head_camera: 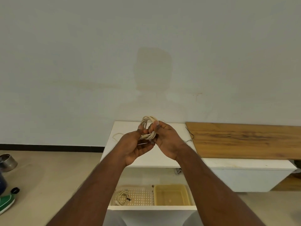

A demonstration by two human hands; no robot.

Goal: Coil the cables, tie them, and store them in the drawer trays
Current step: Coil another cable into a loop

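Observation:
A cream cable coil (148, 120) is held up in front of me above the white cabinet top (172, 128). My left hand (136, 145) pinches the coil's lower left side near its plug end. My right hand (166, 138) grips the right side, thumb on top. Below, the open drawer (151, 208) holds a perforated beige tray (141, 195) with a tied cream cable coil (122, 197) in it. Beside it sits a yellow translucent tray (172, 194) with no cable in it.
Another cream cable (116, 136) lies on the cabinet's left edge. Thin black ties (189, 136) lie by a wooden board (247, 140) on the right. On the floor at left are a metal pot (8, 162) and a green object (6, 203).

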